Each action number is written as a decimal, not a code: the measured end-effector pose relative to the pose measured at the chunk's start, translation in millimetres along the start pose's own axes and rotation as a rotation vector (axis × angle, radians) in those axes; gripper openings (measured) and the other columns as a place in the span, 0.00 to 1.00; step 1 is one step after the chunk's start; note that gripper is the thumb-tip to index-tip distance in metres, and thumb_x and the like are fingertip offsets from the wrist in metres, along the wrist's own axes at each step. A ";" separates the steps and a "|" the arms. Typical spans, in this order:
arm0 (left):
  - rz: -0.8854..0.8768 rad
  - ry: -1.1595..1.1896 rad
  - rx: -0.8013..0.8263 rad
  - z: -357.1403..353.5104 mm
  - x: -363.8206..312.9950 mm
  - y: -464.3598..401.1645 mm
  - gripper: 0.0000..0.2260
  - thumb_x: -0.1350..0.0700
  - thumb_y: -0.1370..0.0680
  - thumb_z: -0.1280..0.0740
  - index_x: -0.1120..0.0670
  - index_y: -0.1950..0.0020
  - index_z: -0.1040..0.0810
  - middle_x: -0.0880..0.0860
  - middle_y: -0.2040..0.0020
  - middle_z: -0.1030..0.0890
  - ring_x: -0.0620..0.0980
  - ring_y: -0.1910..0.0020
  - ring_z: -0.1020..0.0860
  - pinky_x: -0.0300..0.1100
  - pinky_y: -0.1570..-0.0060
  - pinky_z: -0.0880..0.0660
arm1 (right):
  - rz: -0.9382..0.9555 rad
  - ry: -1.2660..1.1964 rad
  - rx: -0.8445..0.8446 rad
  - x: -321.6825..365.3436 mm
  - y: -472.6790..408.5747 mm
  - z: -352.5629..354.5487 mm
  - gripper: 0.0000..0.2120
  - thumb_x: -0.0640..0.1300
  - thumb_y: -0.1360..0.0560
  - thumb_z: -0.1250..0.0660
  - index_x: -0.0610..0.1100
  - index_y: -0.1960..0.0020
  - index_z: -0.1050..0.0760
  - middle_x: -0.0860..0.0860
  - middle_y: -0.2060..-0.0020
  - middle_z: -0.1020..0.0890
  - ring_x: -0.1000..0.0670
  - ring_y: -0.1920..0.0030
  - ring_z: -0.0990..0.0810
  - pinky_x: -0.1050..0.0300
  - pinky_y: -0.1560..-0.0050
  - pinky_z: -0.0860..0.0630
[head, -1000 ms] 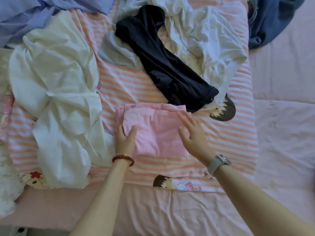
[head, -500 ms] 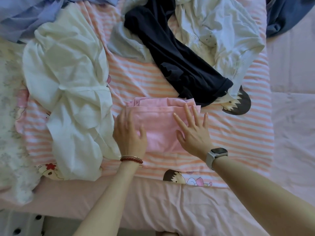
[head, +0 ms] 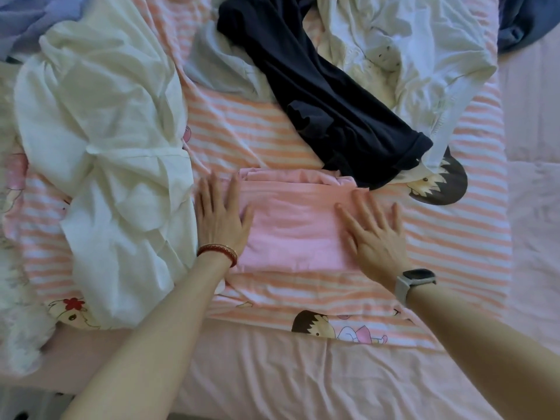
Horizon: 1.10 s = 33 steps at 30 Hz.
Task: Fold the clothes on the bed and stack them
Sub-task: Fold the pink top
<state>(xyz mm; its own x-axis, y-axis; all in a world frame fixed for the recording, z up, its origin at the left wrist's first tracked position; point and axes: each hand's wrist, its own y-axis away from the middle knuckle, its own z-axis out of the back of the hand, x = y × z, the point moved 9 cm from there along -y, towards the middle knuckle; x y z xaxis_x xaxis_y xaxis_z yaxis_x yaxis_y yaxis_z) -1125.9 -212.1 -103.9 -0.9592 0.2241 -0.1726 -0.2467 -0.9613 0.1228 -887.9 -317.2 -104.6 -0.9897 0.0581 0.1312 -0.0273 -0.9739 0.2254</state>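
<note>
Pink folded garment [head: 295, 225] lies at frame centre on the striped sheet [head: 242, 131]. Left hand [head: 219, 219] lies flat with straight fingers on its left edge; right hand [head: 374, 234] lies flat, fingers spread, on its right edge. Neither grasps. Dark navy garment [head: 327, 95] touches its upper right corner. Cream garment [head: 103, 140] sits unfolded at left, white garment [head: 418, 50] upper right.

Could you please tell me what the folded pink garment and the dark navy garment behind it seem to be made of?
The folded pink garment looks like soft, matte cotton-type knit: it lies flat with fine ripples. The dark navy garment looks like a thin, limp, matte jersey, draping in loose folds. The exact fibres cannot be told.
</note>
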 end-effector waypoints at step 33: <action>0.402 0.894 0.050 58.4 -79.1 140.7 0.18 0.59 0.21 0.37 0.59 0.32 0.29 0.56 0.33 0.27 0.52 0.34 0.29 0.27 0.47 0.39 | -0.665 -0.985 -0.389 -27.0 176.1 61.5 0.17 0.41 0.23 0.39 0.40 0.34 0.29 0.50 0.45 0.22 0.56 0.47 0.26 0.81 0.51 0.38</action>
<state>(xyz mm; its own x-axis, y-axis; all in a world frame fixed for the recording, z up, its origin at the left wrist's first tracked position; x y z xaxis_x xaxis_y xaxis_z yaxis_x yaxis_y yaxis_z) -1092.9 -355.7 -15.8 -0.5195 -0.3419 -0.7831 0.0499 -0.9270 0.3716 -857.3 -476.7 -9.2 -0.2468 0.5389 0.8054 -0.6867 -0.6837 0.2470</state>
